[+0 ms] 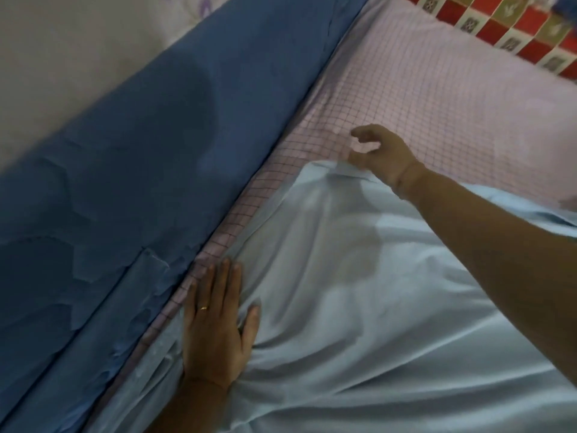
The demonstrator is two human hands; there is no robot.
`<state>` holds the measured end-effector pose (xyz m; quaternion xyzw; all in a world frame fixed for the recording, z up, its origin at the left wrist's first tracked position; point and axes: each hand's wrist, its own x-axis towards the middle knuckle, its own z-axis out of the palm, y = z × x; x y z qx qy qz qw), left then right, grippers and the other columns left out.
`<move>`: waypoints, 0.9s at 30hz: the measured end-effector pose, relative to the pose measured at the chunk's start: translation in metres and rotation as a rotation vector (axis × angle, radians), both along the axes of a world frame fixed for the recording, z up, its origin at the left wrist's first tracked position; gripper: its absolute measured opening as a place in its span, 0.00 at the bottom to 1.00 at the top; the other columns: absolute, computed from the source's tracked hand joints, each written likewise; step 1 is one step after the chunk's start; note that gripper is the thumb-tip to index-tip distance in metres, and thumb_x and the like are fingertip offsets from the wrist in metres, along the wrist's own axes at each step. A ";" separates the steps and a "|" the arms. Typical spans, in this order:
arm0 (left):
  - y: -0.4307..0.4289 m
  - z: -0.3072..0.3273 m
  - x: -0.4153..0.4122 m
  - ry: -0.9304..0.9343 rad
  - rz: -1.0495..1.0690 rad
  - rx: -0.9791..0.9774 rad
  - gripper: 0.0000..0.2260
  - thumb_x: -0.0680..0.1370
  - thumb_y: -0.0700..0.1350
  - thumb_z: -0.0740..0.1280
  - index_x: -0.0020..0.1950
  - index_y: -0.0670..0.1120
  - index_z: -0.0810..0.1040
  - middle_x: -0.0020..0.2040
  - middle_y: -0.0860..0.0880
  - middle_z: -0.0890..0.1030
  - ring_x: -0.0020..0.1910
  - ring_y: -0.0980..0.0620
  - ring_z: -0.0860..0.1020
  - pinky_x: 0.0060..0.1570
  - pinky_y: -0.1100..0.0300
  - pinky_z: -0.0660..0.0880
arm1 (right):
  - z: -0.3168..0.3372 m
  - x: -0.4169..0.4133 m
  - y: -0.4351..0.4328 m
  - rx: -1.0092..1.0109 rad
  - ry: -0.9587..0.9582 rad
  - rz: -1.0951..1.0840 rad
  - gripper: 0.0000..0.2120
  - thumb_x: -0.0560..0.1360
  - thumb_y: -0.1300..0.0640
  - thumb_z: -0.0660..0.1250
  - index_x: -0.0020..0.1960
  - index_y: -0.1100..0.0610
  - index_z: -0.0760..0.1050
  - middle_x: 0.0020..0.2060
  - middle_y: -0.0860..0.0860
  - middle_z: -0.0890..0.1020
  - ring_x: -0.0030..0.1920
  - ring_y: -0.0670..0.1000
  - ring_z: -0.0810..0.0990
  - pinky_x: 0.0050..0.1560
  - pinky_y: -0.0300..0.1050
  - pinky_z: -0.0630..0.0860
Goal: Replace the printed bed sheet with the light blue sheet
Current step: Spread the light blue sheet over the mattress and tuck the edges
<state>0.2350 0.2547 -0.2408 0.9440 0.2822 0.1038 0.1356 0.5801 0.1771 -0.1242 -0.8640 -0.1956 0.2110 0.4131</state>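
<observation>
The light blue sheet lies rumpled across the lower right of the frame, over a pink checked cover. The left hand presses flat on it at lower centre, fingers spread. The right hand, at centre, pinches the sheet's top edge with curled fingers. A red printed sheet shows at the upper right.

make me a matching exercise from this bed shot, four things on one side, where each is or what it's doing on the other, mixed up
Things:
1 left hand
2 right hand
3 light blue sheet
4 red patterned cloth

States:
a lies at the top right corner
b pinches the sheet's edge
c presses flat, fingers straight
d partly covers the pink checked sheet

Pairs: 1-c; 2-b; 3-d; 4-a
</observation>
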 end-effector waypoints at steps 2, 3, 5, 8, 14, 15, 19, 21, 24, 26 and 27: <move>0.000 0.000 0.001 0.015 -0.001 0.002 0.30 0.81 0.58 0.48 0.74 0.40 0.68 0.73 0.41 0.69 0.70 0.38 0.70 0.69 0.43 0.63 | 0.001 0.000 -0.041 0.084 -0.009 -0.339 0.14 0.72 0.53 0.74 0.55 0.55 0.76 0.53 0.56 0.79 0.45 0.51 0.79 0.48 0.42 0.79; 0.001 -0.001 0.002 0.017 0.001 0.006 0.30 0.81 0.58 0.48 0.74 0.40 0.68 0.73 0.40 0.70 0.70 0.37 0.70 0.69 0.42 0.63 | -0.001 -0.003 -0.063 0.097 0.002 -0.492 0.15 0.72 0.51 0.74 0.54 0.58 0.76 0.50 0.58 0.81 0.41 0.50 0.79 0.44 0.40 0.79; 0.001 -0.003 0.003 -0.005 0.004 0.021 0.29 0.80 0.56 0.50 0.73 0.38 0.69 0.71 0.38 0.71 0.69 0.36 0.71 0.68 0.41 0.64 | -0.012 -0.015 -0.100 0.100 0.073 -0.705 0.17 0.72 0.48 0.73 0.51 0.61 0.77 0.42 0.56 0.82 0.35 0.48 0.78 0.45 0.42 0.79; 0.002 -0.007 0.003 -0.060 -0.004 0.056 0.28 0.79 0.54 0.53 0.71 0.35 0.71 0.69 0.35 0.72 0.67 0.35 0.72 0.67 0.40 0.66 | -0.028 -0.039 -0.122 0.327 0.373 -0.804 0.17 0.74 0.46 0.70 0.46 0.62 0.75 0.39 0.55 0.80 0.39 0.51 0.80 0.46 0.44 0.81; 0.001 -0.008 0.002 -0.044 0.011 0.028 0.29 0.78 0.53 0.53 0.73 0.37 0.67 0.71 0.37 0.70 0.70 0.37 0.69 0.70 0.42 0.63 | -0.037 -0.040 -0.112 0.842 0.882 -0.744 0.38 0.76 0.40 0.63 0.72 0.67 0.62 0.64 0.61 0.75 0.62 0.57 0.77 0.59 0.48 0.76; 0.002 -0.008 0.002 -0.040 0.011 0.025 0.29 0.78 0.53 0.53 0.74 0.37 0.67 0.72 0.37 0.70 0.70 0.37 0.69 0.70 0.42 0.63 | -0.038 -0.035 -0.110 0.870 0.910 -0.746 0.38 0.75 0.39 0.64 0.72 0.67 0.62 0.65 0.61 0.75 0.64 0.57 0.76 0.61 0.49 0.75; 0.002 -0.007 0.002 -0.052 0.024 0.028 0.29 0.78 0.54 0.53 0.74 0.38 0.67 0.72 0.38 0.70 0.70 0.37 0.69 0.69 0.43 0.63 | -0.038 -0.016 -0.102 0.888 0.934 -0.777 0.36 0.75 0.39 0.64 0.69 0.67 0.67 0.63 0.60 0.77 0.62 0.57 0.77 0.61 0.49 0.75; 0.001 -0.006 0.003 -0.063 0.031 0.030 0.29 0.77 0.53 0.54 0.73 0.38 0.68 0.71 0.38 0.71 0.69 0.37 0.70 0.69 0.43 0.63 | -0.037 -0.004 -0.097 0.861 0.910 -0.806 0.33 0.75 0.40 0.66 0.65 0.67 0.70 0.60 0.61 0.79 0.58 0.57 0.80 0.56 0.49 0.79; 0.001 -0.004 0.003 -0.073 0.039 0.024 0.29 0.77 0.53 0.54 0.73 0.38 0.68 0.71 0.39 0.71 0.69 0.37 0.70 0.67 0.43 0.63 | -0.034 0.013 -0.090 0.809 0.835 -0.872 0.23 0.77 0.44 0.66 0.59 0.64 0.73 0.51 0.59 0.82 0.49 0.56 0.83 0.45 0.50 0.83; 0.001 -0.004 0.003 -0.075 0.037 0.026 0.29 0.77 0.53 0.54 0.73 0.38 0.69 0.71 0.38 0.71 0.68 0.37 0.70 0.66 0.42 0.65 | -0.031 0.024 -0.084 0.745 0.783 -0.865 0.16 0.79 0.48 0.63 0.53 0.62 0.74 0.45 0.57 0.83 0.43 0.55 0.83 0.41 0.49 0.83; 0.001 -0.004 0.003 -0.072 0.035 0.029 0.29 0.77 0.53 0.54 0.73 0.38 0.69 0.71 0.38 0.71 0.68 0.37 0.71 0.66 0.42 0.65 | -0.029 0.030 -0.080 0.712 0.751 -0.831 0.14 0.80 0.49 0.62 0.51 0.61 0.74 0.42 0.56 0.83 0.41 0.54 0.83 0.44 0.50 0.83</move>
